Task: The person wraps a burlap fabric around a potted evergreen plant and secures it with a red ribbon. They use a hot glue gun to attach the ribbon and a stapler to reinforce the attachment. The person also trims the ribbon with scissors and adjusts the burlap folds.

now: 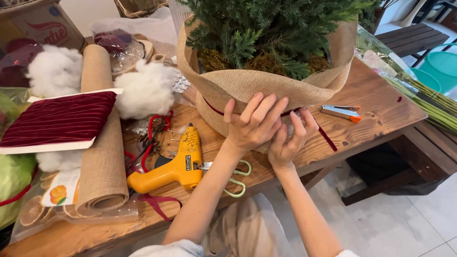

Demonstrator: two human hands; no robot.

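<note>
Hands at centre frame: the left hand (253,124) presses flat, fingers spread, on the burlap wrap (266,85) of the potted evergreen (276,28) on the desk (371,102), while the right hand (291,140) pinches a dark red ribbon (327,138) against it. Steady, even pressure would likely keep the band level. Pot and ribbon end are hidden by fabric and fingers.

plant (271,28) top cut off, ribbon (304,116) partly hidden

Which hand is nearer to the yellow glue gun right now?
Left. The left hand is pressed flat on the burlap-wrapped pot, just right of the glue gun. The right hand sits farther right, at the dark red ribbon around the pot.
</note>
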